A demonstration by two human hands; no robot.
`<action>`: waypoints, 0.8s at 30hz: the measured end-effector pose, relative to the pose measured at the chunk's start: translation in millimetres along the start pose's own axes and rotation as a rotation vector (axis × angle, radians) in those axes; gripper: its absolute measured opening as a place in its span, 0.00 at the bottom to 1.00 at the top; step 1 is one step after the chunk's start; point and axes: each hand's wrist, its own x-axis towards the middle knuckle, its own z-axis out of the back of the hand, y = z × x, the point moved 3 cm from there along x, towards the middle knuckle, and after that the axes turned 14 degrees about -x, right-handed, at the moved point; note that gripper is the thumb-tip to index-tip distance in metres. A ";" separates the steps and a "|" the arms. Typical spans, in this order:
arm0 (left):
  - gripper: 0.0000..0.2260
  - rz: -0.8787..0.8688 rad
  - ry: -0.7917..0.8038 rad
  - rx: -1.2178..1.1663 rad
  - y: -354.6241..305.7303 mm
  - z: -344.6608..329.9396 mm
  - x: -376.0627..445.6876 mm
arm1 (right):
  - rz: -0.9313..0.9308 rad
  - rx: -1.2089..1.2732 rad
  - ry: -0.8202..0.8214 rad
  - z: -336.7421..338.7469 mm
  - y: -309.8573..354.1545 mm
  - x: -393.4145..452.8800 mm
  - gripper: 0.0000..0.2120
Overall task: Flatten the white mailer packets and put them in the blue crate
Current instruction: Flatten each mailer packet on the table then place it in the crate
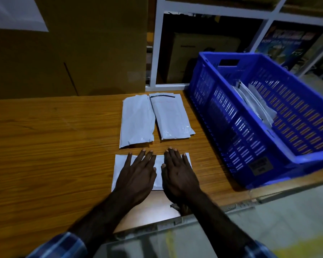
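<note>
- Left hand (136,175) and right hand (177,172) lie flat, fingers straight, pressing one white packet (119,168) on the wooden table (45,146).
- Two more packet stacks (136,120) lie side by side just beyond the hands.
- Blue crate (222,116) stands on the right, holding packets that lean against its wall.

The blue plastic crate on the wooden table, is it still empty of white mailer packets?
No, the blue plastic crate already holds several white mailer packets, which lean against its inner wall.
</note>
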 end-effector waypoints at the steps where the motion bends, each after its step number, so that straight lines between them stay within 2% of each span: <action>1: 0.24 0.003 0.005 -0.007 1.0 -2.9 -0.4 | -0.002 -0.004 0.020 -2.6 -1.4 -2.2 0.26; 8: 0.25 -0.027 -0.015 -0.018 4.9 -12.5 -3.3 | -0.022 -0.011 0.032 -7.6 -2.4 -10.3 0.27; 15: 0.26 -0.003 0.001 -0.043 4.3 -12.8 -4.5 | -0.028 -0.056 0.111 -6.7 -1.8 -9.9 0.28; 17: 0.28 0.010 0.024 -0.066 5.6 -12.9 -4.1 | -0.026 -0.051 0.142 -7.2 -2.8 -10.2 0.29; 20: 0.33 -0.013 -0.023 -0.175 9.0 -7.6 -5.2 | -0.014 0.002 0.206 -0.9 -1.7 -5.6 0.31; 24: 0.26 0.021 -0.078 -0.161 21.9 3.8 -12.2 | 0.038 0.075 0.107 17.6 16.8 6.5 0.29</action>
